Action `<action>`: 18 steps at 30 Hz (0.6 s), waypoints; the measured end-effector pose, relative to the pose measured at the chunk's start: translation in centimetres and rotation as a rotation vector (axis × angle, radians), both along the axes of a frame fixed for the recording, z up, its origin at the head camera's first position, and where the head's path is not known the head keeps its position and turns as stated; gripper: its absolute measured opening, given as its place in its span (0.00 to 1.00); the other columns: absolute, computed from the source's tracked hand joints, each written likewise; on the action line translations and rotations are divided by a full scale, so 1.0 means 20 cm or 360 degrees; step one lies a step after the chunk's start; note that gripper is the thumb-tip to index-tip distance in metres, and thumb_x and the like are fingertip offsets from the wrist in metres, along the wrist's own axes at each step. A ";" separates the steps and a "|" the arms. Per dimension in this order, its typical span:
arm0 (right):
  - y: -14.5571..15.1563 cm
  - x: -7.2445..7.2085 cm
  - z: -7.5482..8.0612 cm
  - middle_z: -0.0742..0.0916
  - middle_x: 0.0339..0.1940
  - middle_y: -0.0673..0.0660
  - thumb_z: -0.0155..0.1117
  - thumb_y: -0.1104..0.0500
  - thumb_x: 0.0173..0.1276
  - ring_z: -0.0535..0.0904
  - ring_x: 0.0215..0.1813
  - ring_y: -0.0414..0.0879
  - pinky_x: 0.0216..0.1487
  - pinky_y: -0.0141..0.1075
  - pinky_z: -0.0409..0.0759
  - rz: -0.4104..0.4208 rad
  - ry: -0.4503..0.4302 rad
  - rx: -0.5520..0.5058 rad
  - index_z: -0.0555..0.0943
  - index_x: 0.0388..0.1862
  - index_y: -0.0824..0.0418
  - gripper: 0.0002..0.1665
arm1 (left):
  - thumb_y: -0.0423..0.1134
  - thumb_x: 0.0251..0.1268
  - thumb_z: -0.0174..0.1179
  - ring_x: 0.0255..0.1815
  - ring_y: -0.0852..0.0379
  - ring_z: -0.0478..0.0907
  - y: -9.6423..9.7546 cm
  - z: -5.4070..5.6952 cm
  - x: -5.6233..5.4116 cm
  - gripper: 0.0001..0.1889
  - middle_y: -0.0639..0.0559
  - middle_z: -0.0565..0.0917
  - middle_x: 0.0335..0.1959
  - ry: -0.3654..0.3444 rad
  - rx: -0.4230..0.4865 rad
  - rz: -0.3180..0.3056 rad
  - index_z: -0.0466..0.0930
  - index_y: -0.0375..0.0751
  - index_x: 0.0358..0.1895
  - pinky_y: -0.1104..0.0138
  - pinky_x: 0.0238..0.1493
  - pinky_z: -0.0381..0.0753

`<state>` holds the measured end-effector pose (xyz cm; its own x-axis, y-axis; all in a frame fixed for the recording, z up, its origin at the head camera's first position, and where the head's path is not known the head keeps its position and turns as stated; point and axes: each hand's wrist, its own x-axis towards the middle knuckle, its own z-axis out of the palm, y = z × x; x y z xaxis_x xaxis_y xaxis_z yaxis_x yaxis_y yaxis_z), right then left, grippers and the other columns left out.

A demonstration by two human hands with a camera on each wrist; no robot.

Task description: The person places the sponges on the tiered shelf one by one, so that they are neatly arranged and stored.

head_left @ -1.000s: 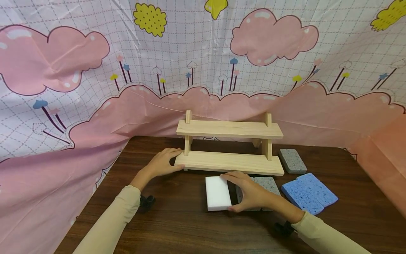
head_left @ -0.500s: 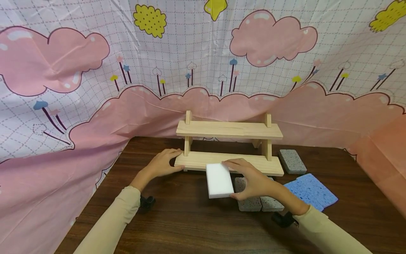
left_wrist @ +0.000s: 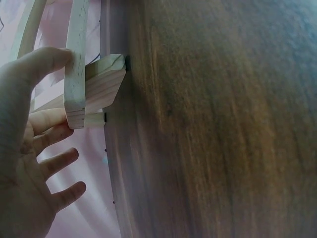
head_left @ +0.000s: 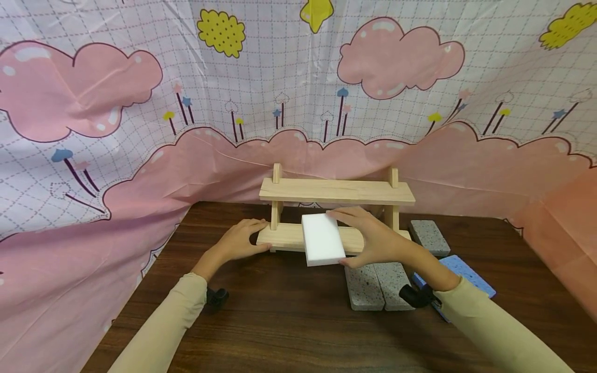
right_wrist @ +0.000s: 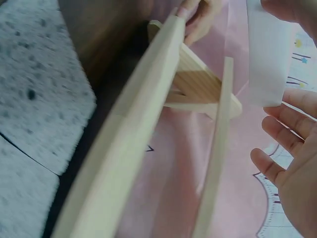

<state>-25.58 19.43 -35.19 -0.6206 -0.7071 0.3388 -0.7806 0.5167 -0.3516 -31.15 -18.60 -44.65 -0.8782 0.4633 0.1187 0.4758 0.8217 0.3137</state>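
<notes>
My right hand (head_left: 375,239) pinches a white foam sponge (head_left: 322,239) by its right side, thumb at the near end and fingers at the far end. The sponge overlaps the lower board of a two-tier wooden shelf (head_left: 336,190) in the head view. Close up in the right wrist view, the sponge (right_wrist: 270,59) sits between thumb and fingertips, with the other fingers spread. My left hand (head_left: 239,239) grips the left end of the shelf's lower board (left_wrist: 75,74). In the left wrist view its thumb lies on one face, with fingers behind the other.
Two grey speckled blocks (head_left: 366,287) lie side by side in front of the shelf. Another grey block (head_left: 430,237) lies right of it. Blue speckled sponges (head_left: 468,277) are partly behind my right forearm. A patterned cloth (head_left: 298,77) hangs behind the brown table (head_left: 261,331).
My right hand has lifted the white sponge from near the table, moving it up and forward until it overlaps the shelf's lower board. My left hand has stayed put.
</notes>
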 end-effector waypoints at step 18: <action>0.00 -0.10 0.47 0.75 0.73 0.61 0.84 0.50 0.49 0.71 0.72 0.58 0.69 0.62 0.72 -0.0055 -0.0050 0.0041 0.68 0.78 0.59 0.58 | 0.68 0.68 0.58 0.77 0.38 0.63 0.00 -0.01 -0.02 0.42 0.45 0.69 0.77 -0.0014 -0.0035 -0.0007 0.66 0.48 0.78 0.32 0.72 0.62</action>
